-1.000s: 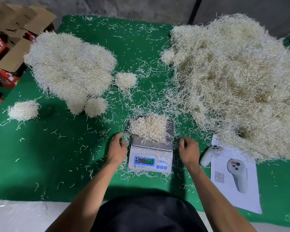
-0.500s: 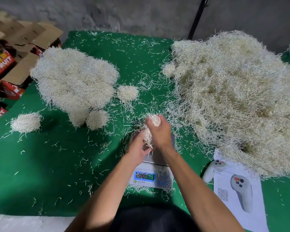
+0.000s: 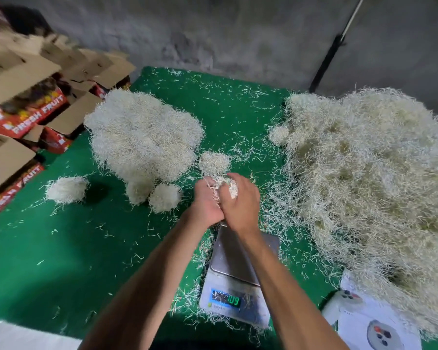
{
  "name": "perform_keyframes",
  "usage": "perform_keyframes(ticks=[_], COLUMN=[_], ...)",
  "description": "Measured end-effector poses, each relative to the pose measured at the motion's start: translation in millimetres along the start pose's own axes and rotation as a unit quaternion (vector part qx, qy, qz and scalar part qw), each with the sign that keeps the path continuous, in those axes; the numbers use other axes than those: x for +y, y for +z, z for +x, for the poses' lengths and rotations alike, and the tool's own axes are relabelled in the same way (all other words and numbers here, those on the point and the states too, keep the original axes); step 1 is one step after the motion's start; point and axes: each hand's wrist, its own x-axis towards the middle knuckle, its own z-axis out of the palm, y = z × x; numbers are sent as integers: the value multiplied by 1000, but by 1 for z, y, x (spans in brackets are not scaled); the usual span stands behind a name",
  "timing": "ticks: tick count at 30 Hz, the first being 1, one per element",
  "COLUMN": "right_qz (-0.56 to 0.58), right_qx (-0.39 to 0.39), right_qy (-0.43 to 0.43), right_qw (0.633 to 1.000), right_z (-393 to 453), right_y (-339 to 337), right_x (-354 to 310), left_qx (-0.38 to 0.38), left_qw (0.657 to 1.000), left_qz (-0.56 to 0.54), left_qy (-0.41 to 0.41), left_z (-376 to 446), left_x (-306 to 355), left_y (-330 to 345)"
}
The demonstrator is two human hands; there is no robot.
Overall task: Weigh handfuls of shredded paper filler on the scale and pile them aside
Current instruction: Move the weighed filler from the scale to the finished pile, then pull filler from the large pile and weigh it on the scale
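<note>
**Over the far end of the scale, a weighed handful held in both hands**

Above the far end of the scale [image 3: 238,258], both hands are closed round one clump of shredded paper [image 3: 224,186]. The left hand [image 3: 206,203] cups it from the left, fingers curled under and around; the right hand [image 3: 240,200] wraps it from the right, with pale strands showing between thumb and fingers. The clump is off the steel platter, which lies bare beneath the wrists, though the green display near the bench's near edge still shows digits.

What the coming move turns on, as I judge it: the weighed pile [image 3: 142,135] lies to the left of the hands and farther from the person, toward the bench's far left corner, with small rounded balls [image 3: 163,197] at its near rim just beside the left hand. One small ball [image 3: 214,161] sits right beyond the fingers, close to touching. The left hand is the nearer one to the pile, so a short carry leftward should do. The clump is roundish, with no clear long axis, and loose, so it will likely shed strands on the way.

A much larger unsorted heap [image 3: 369,193] fills the right side of the bench up to its right edge. A lone ball [image 3: 66,189] lies well apart near the left edge. The bench [image 3: 61,261] is covered in green cloth, littered with stray shreds. A printed sheet with a white controller [image 3: 347,299] lies at the near right corner. Open cardboard fruit boxes [image 3: 23,104] stand off the left edge, and a grey concrete wall with a leaning pole [image 3: 334,51] closes the room behind.
</note>
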Motion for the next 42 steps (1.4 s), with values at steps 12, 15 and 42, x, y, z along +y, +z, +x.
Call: perform_keyframes(ticks=[12, 15, 42], right_qz=[0, 27, -14], right_qx=[-103, -63, -192], right_qy=[-119, -85, 67], right_qw=[988, 994, 979], right_z=[-9, 17, 72], right_y=[5, 1, 14], right_x=[-3, -14, 23], left_qx=[49, -62, 72], left_qw=[987, 987, 965], left_qz=[70, 145, -197], left_qy=[134, -13, -157], left_z=[1, -6, 51], left_x=[18, 6, -8], left_y=[-23, -5, -50])
